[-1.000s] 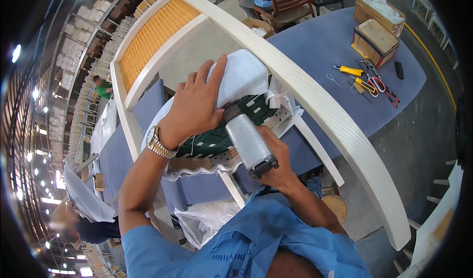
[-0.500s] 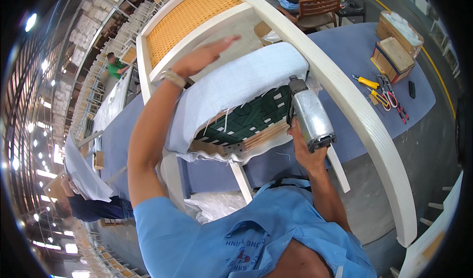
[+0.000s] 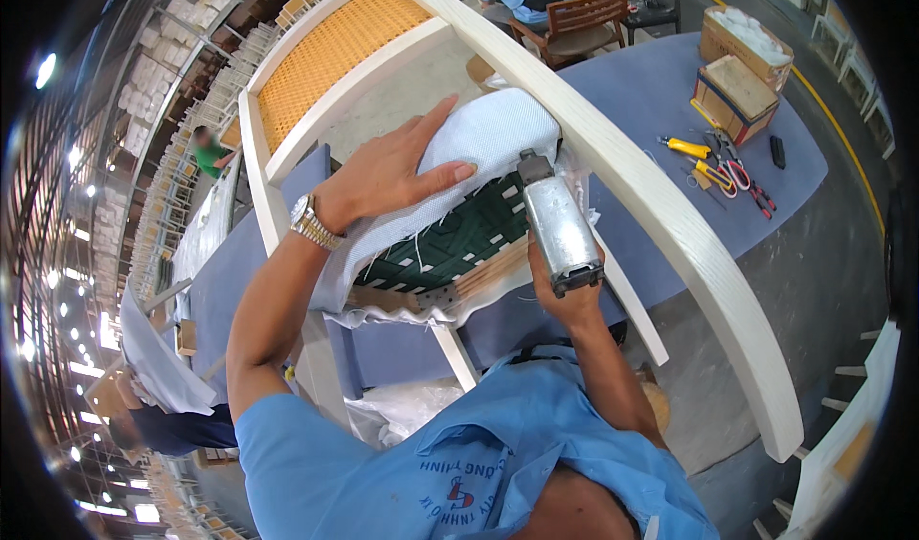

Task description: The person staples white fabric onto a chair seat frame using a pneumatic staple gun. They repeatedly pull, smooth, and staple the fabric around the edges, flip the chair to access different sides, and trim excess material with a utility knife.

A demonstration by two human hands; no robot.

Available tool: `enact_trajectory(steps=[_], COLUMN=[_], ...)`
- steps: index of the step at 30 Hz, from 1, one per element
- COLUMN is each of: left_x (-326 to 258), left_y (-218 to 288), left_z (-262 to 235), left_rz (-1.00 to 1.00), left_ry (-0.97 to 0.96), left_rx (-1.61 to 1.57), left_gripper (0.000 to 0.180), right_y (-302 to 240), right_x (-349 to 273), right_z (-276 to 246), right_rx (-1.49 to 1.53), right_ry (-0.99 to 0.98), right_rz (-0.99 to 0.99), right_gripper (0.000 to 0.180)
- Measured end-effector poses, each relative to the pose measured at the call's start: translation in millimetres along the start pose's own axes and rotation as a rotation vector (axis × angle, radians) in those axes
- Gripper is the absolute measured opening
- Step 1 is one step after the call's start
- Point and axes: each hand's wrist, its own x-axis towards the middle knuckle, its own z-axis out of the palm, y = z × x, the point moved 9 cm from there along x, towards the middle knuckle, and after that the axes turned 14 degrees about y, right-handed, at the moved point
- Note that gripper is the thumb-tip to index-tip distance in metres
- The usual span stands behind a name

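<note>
A chair with a pale wooden frame and a woven cane back panel lies tipped on the table. Light blue-white fabric wraps its seat, whose underside shows dark green webbing and wooden rails. My left hand rests on the fabric, fingers stretched out and thumb apart along the seat's edge. A silver staple gun is in my right hand, its nose close to the seat's right corner. The gun hides part of my right fingers and whether its nose touches the seat.
On the blue-grey table at right lie yellow-handled tools, scissors and a black object, beside cardboard boxes. A chair leg juts toward me. Co-workers sit or stand at far left and top.
My left hand has come down from above onto the seat fabric. The chair and staple gun appear slightly further left in the view, and my right hand still grips the gun.
</note>
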Motion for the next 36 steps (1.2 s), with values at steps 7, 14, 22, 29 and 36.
enact_trajectory(steps=[7,14,22,29,36], left_x=[-14,-16,-14,-12,-24], left_y=[12,20,20,22,38], left_z=[3,2,3,3,4], left_rz=[0.041,0.031,0.029,-0.001,0.100], left_ry=[0.091,0.099,0.090,0.056,-0.026], left_rx=[0.130,0.154,0.152,0.136,0.292], left_gripper=[0.095,0.099,0.103,0.111,0.112], right_y=[-13,-37,-41,-37,-45], right_x=[-2,-19,-18,-26,-32], right_z=[-4,16,26,34,42], right_rx=[0.045,0.150,0.199,0.151,0.136], right_ry=[0.008,-0.139,-0.159,-0.254,-0.342], right_rz=[-0.015,-0.121,0.005,-0.020,-0.038], right_gripper=[0.058,0.079,0.047,0.062,0.096])
